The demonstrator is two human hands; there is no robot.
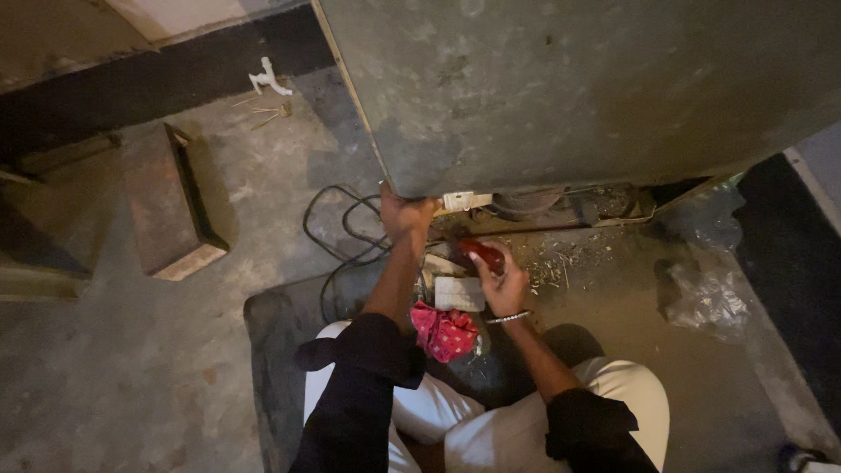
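Down on the concrete floor (175, 350), the person squatted in front of a big grey-green metal cabinet (569, 88), tilted so its underside showed. The left hand (405, 215) was up at the cabinet's bottom corner, its grip closed over the edge there, just beside a small white rectangular tag or connector (464, 201) that stuck out from the base. The right hand (504, 285) sat lower and nearer the body, its grip wrapped around a red-handled tool (480, 254); the tool's far end pointed up toward the dark gap under the cabinet, and whether its tip touched anything there could not be told. A silver bracelet (510, 318) ringed that wrist.

Between the two forearms lay a pale rectangular block (460, 293), flat on the floor, and just below it a crumpled red cloth with light dots (445, 333), resting near the knee. A black cable (337, 236) looped on the floor left of the left arm. Dust and scraps (561, 258) littered the ground under the cabinet's base.

Off to the right, crinkled clear plastic wrapping (714, 298) lay bunched near the cabinet. On the left, a wooden block (166, 206) stood well apart, and a small white fitting (267, 81) lay near the far wall.
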